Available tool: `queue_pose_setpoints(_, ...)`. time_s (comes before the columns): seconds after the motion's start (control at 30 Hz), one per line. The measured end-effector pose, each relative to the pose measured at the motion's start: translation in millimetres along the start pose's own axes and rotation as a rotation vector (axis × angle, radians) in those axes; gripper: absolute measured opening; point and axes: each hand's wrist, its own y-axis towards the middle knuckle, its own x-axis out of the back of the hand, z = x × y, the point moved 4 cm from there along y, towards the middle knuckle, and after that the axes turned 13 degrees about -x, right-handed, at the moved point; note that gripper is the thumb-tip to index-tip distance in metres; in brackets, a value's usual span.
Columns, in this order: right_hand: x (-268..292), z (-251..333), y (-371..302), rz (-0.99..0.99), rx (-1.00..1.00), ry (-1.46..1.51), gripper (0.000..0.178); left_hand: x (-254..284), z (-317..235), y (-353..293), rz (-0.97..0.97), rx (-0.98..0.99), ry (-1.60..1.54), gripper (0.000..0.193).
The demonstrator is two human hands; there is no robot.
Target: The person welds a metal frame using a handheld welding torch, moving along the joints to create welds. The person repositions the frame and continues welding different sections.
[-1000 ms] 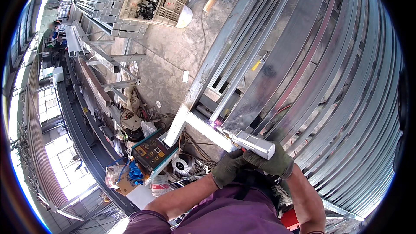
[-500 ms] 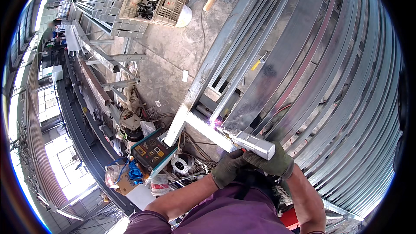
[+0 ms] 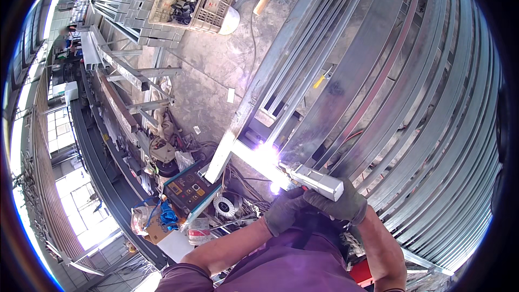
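My right hand (image 3: pixel 348 205), in a dark green work glove, is wrapped round a boxy silver-white welding gun (image 3: pixel 319 181). My left hand (image 3: pixel 284 212), gloved alike, closes round the gun's underside, touching the right hand; its fingertips are partly hidden. The gun's narrow nozzle points up and left at a joint on a metal frame (image 3: pixel 221 157), where a thin steel bar (image 3: pixel 292 108) meets the frame's end piece. A bright violet-white arc (image 3: pixel 266 154) burns there and hides the joint. A smaller glare shows just below the end piece.
Long steel bars and tubes lie in parallel to the right, with a yellow-handled tool (image 3: pixel 320 81) among them. A control box (image 3: pixel 192 186) and a wire spool (image 3: pixel 224 205) stand at lower left, near tangled cables. A beige plastic crate (image 3: pixel 213 8) sits on the floor beyond.
The small violet glow at the nozzle has grown into a large bright arc, with a second glare below it. My hands and the welding gun have hardly moved.
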Motion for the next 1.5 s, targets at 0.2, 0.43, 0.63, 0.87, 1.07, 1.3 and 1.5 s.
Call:
queue_pose_setpoints(0.2,1,0,-1,0.003,0.023,0.008,0.050,0,2,-1,-0.012,-0.014,0.047,0.049)
queue_pose_setpoints(0.43,2,9,-3,0.009,-0.004,-0.013,0.049,-1,0,0,0.011,-0.007,-0.017,0.052)
queue_pose_setpoints(0.63,0,2,-2,0.002,-0.013,0.012,0.050,1,2,-1,0.020,0.003,-0.012,0.055)
queue_pose_setpoints(0.87,0,9,-4,0.003,-0.043,-0.032,0.048,2,2,-1,0.032,-0.033,-0.052,0.051)
queue_pose_setpoints(1.07,0,8,-4,-0.009,-0.036,-0.066,0.050,2,2,-1,0.040,-0.024,-0.001,0.054)
queue_pose_setpoints(1.3,5,21,-21,-0.064,-0.034,-0.101,0.043,-7,-5,1,0.083,-0.026,0.225,0.055)
queue_pose_setpoints(1.5,15,29,-48,-0.153,0.020,-0.007,0.034,-47,-32,-1,0.126,0.095,0.411,0.048)
